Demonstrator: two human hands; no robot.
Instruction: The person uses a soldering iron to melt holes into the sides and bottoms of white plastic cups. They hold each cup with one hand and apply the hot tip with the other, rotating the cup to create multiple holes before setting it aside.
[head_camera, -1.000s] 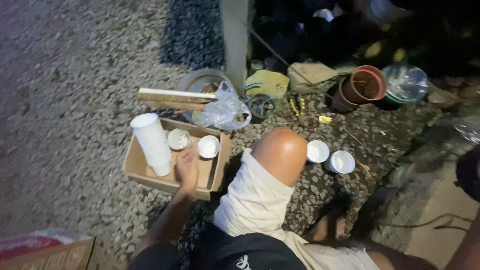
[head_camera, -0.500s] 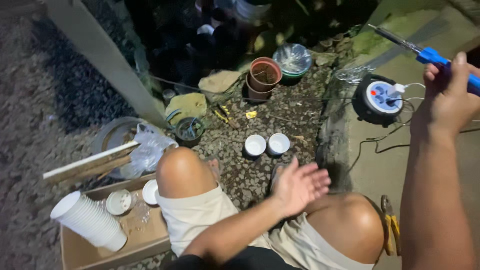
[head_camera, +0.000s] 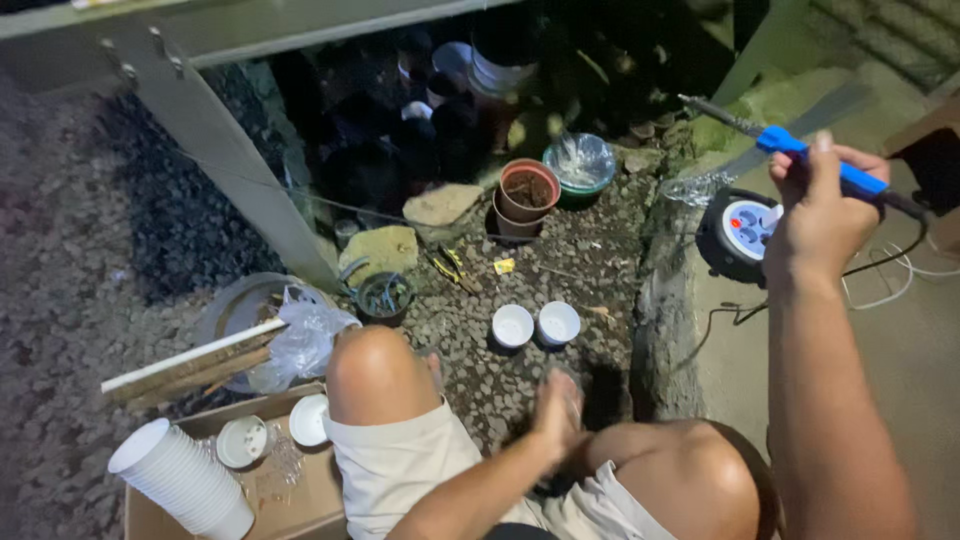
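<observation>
1. Setting: outdoor gravel ground (head_camera: 80, 330) at night, with a concrete ledge (head_camera: 900, 380) to the right. The person squats, bare knees in view.
2. Brown cardboard box (head_camera: 300, 500), nearest, lower left. It holds a stack of white plastic cups (head_camera: 185, 480) lying tilted, and loose white lids.
3. Left hand (head_camera: 555, 410): low between the knees, close over the gravel. It is motion-blurred, so I cannot tell whether its grip is spread or pressed together. Nothing shows in it.
4. Two small white round cups (head_camera: 513, 325): side by side on the gravel, just beyond the left hand and apart from it.
5. Right hand (head_camera: 820, 215): raised over the ledge, grip wrapped tight around the blue-handled soldering iron (head_camera: 820, 160). The metal tip points up and to the left, and the cable trails to the right.
6. Black cable reel with white socket face (head_camera: 745, 228): on the ledge, just below the iron.
7. Terracotta plastic pots (head_camera: 529, 190): nested, farther back.
8. Step, as judged: the iron is held ready in the air and the cups are not yet touched. Any move towards them calls for a steady tip and slack in the cable.
9. Change from half a second ago: the left hand was then open and sharp above the thigh, and is now lower. The right hand has come further into view.
</observation>
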